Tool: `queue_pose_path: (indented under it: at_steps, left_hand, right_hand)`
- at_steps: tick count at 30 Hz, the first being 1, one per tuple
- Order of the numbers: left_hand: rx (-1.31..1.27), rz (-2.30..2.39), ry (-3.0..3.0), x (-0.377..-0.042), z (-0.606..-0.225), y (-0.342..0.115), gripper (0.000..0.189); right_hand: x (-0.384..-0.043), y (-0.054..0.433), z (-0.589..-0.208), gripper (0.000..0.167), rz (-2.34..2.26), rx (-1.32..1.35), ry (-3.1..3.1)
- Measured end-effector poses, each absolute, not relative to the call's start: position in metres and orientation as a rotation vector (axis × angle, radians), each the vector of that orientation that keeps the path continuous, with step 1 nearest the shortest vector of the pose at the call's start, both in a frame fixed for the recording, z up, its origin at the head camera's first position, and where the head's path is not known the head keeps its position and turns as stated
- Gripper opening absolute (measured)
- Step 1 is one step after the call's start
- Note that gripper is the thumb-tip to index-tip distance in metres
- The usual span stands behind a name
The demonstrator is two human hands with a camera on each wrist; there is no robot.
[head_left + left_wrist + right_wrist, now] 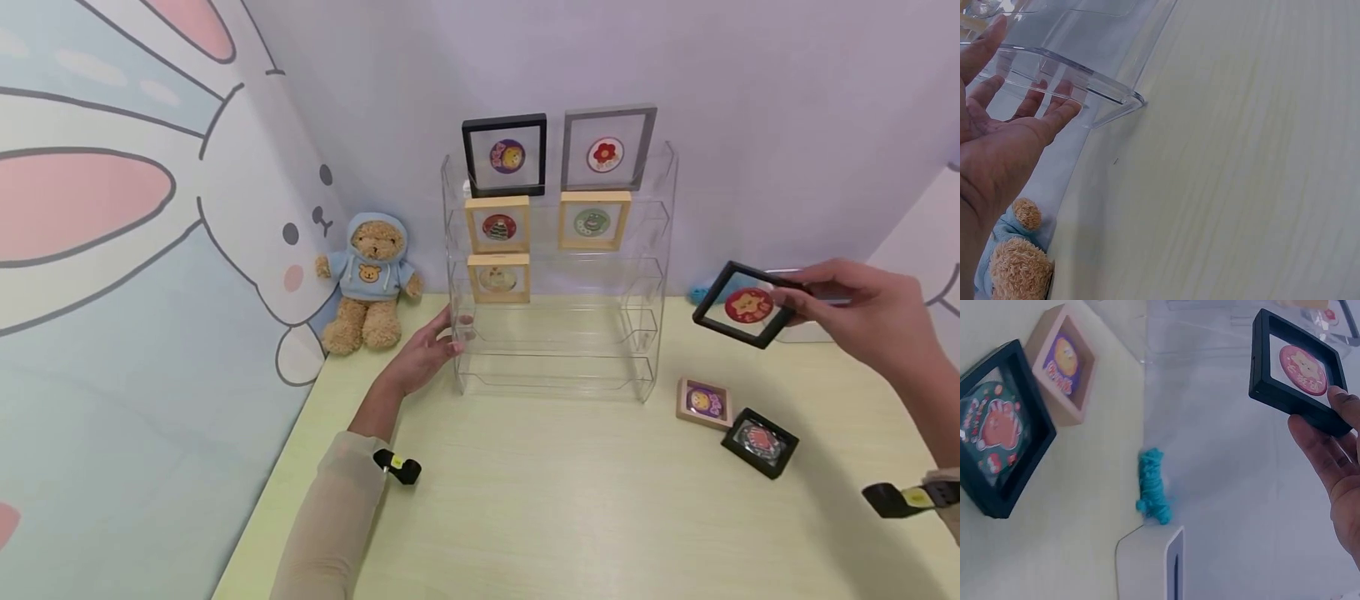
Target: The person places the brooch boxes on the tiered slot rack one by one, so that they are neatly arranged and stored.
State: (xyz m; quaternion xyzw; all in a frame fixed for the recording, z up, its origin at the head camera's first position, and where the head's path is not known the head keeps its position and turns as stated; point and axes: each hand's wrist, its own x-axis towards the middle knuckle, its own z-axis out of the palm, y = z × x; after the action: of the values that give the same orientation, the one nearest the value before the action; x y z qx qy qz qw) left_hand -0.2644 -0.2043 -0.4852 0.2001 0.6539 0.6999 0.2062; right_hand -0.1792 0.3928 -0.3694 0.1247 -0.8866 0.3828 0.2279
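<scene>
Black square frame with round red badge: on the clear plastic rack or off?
Off: the right fingers hold the black frame beside the rack.

We see a glossy clear plastic rack [555,346], a smooth black frame [1291,407], a fluffy plush bear [360,318] in matt cloth, and a wood-grained tabletop [540,500].

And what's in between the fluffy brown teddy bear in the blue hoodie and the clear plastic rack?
The person's left hand is between the teddy bear and the rack, right at the rack's side. The head view shows it.
</scene>
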Motion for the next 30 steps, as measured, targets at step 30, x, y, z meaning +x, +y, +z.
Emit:
queue_pose_path:
  at_steps: [30]
  left_hand:
    - [0.559,1.955,1.815,-0.266,-0.488,-0.204,0.081]
  right_hand:
    - [-0.254,0.238,-0.332,0.026,0.825,0.919,-2.171]
